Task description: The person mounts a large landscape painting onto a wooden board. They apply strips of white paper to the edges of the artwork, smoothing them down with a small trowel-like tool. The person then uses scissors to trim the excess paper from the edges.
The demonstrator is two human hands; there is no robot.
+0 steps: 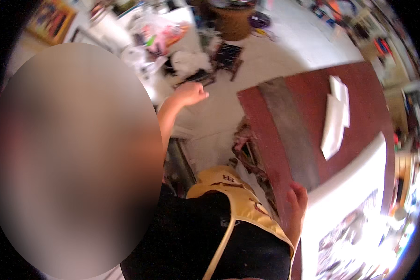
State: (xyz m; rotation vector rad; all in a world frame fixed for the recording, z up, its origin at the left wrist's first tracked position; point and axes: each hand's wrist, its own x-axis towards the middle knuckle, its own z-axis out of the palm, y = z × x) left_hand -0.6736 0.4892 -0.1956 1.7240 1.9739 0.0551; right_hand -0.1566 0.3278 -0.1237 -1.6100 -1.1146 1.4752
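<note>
My left hand [191,94] is held out over the floor, away from the table, its fingers curled into a loose fist with nothing visible in them. Beside the near edge of a dark red table [354,88] is my right hand [297,196], slightly blurred, fingers bent and apart, holding nothing I can see. Close to it lies a large white sheet [333,200] with a dark printed or drawn picture on its lower part. Farther back on the tabletop rest narrow folded white pieces [333,126], paper or cloth. A dark grey band [289,126] runs across the table.
I wear a yellow apron [224,179] over a black top. A small dark stool [228,56] and a brown round container [233,23] stand beyond the table. Plastic bags [163,35] are heaped at the upper left. Cluttered shelves [406,102] line the right. A blurred oval hides the left side.
</note>
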